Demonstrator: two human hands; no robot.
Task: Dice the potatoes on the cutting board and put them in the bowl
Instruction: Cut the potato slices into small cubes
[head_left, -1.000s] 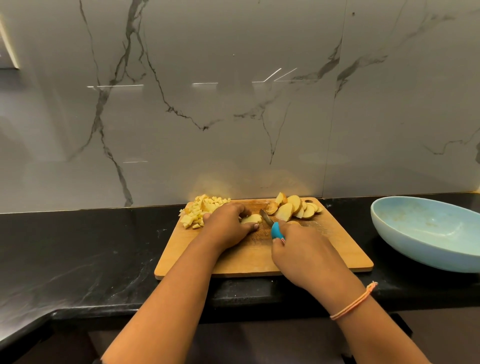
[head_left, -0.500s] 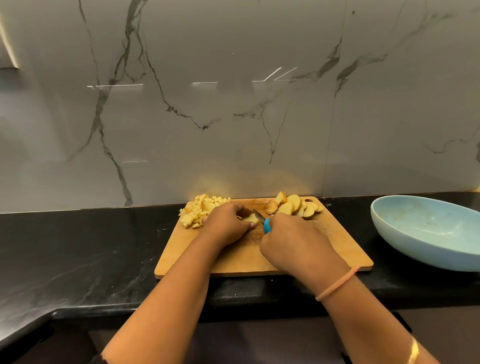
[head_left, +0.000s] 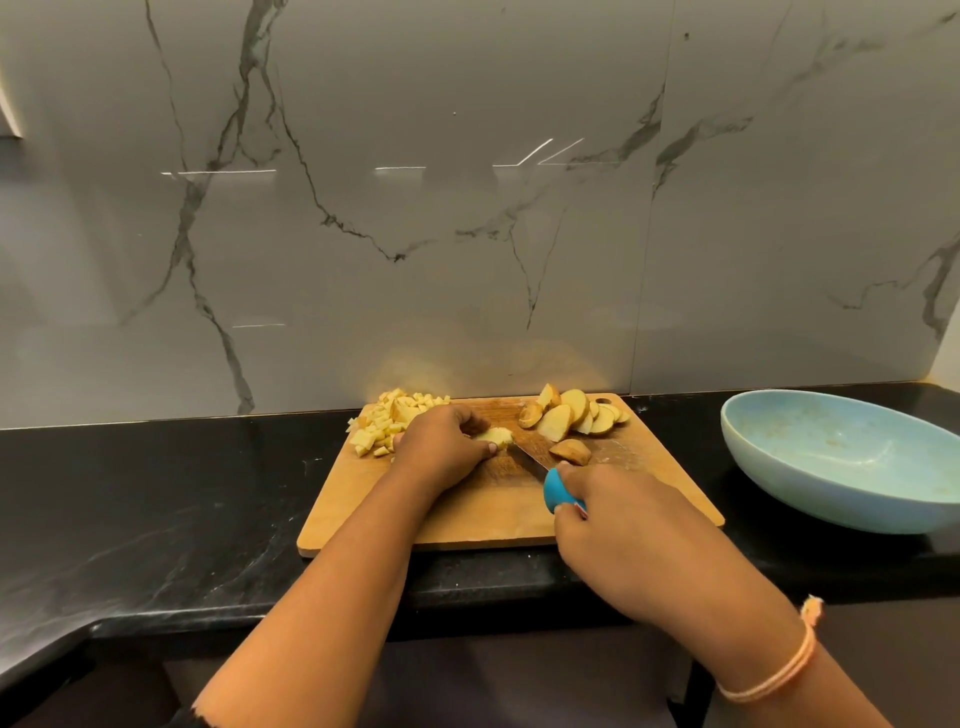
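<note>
A wooden cutting board (head_left: 467, 514) lies on the black counter. My left hand (head_left: 441, 447) pinches a pale potato piece (head_left: 496, 436) near the board's middle. My right hand (head_left: 618, 525) grips the blue handle of a knife (head_left: 558, 491), and the blade runs up-left with its tip beside that piece. A heap of diced potato (head_left: 382, 423) sits at the board's back left. Potato slices (head_left: 571, 415) are piled at the back right, with one chunk (head_left: 571, 451) apart just right of the blade.
A wide light-blue bowl (head_left: 831, 493) stands on the counter to the right of the board, with nothing in it but smears. A grey marble wall rises right behind the board. The black counter (head_left: 156, 509) stretches to the left.
My right hand has drawn the knife back toward me and to the right, so the blade and the lone potato chunk now show. My left hand stays on the potato piece.
</note>
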